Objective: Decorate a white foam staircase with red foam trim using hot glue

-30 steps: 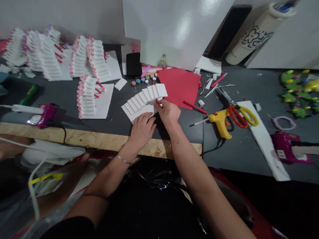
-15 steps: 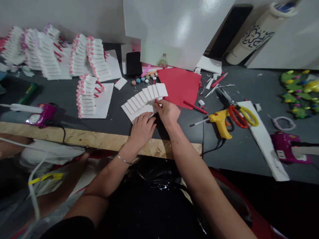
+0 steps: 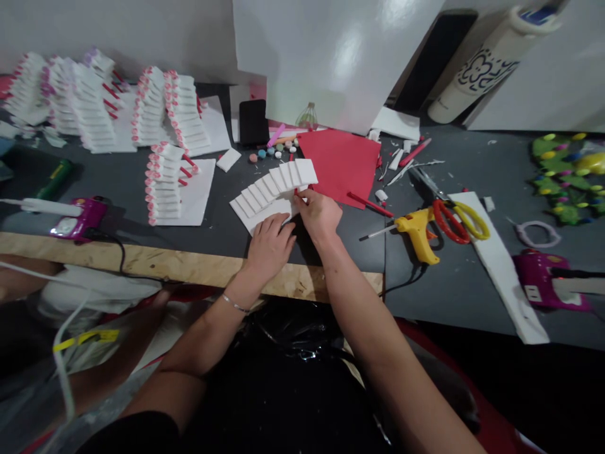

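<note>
A white board with a curved row of overlapping white strips [image 3: 271, 186] lies near the bench's front edge. My left hand [image 3: 271, 246] rests on the board's lower edge, fingers spread and flat, holding nothing. At the board's right end my right hand [image 3: 319, 215] pinches a small red piece [image 3: 296, 192], mostly covered by the fingertips, against the board below the strips. Just behind the right hand is a red sheet [image 3: 341, 165], with a thin red stick [image 3: 371, 205] across its lower corner.
A yellow glue gun [image 3: 420, 233] and scissors [image 3: 454, 221] lie to the right, near a long white strip [image 3: 505, 271]. Finished white-and-pink pieces [image 3: 163, 186] stand at left, by a purple device [image 3: 80, 217]. A bottle [image 3: 482, 72] leans at the back right. A person's arm shows lower left.
</note>
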Demonstrator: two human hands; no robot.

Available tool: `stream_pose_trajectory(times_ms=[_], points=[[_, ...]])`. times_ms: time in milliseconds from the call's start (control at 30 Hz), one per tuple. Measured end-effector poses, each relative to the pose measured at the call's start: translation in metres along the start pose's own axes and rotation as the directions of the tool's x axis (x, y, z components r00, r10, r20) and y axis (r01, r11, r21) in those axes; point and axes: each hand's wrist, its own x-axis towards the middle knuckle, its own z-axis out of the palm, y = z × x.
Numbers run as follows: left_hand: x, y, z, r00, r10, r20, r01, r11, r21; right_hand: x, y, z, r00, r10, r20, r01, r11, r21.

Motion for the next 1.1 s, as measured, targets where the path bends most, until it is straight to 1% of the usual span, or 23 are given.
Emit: stream_pose_trajectory(times_ms=[200, 500, 800, 1100], points=[[-0.0007, -0.0002, -0.0003, 1.000, 0.006, -0.007, -0.006, 1.000, -0.005, 0.0018, 0.0041, -0.0019, 0.998, 0.055, 0.001, -0.055, 0.998, 0.006], [0.0002, 0.0004, -0.0011, 1.000, -0.006, 0.018, 0.006, 1.000, -0.002, 0.0047, 0.0043, -0.0008, 0.998, 0.067, 0.002, -0.067, 0.998, 0.022], [-0.0003, -0.0005, -0.0003, 1.000, 0.006, 0.000, -0.006, 1.000, -0.002, 0.0056, 0.0046, 0.0006, 0.998, 0.062, -0.012, -0.061, 0.998, 0.024], [-0.0002, -0.0004, -0.0002, 1.000, 0.008, -0.003, -0.008, 1.000, 0.006, 0.0055, 0.0042, -0.0002, 0.998, 0.062, 0.002, -0.062, 0.998, 0.023]])
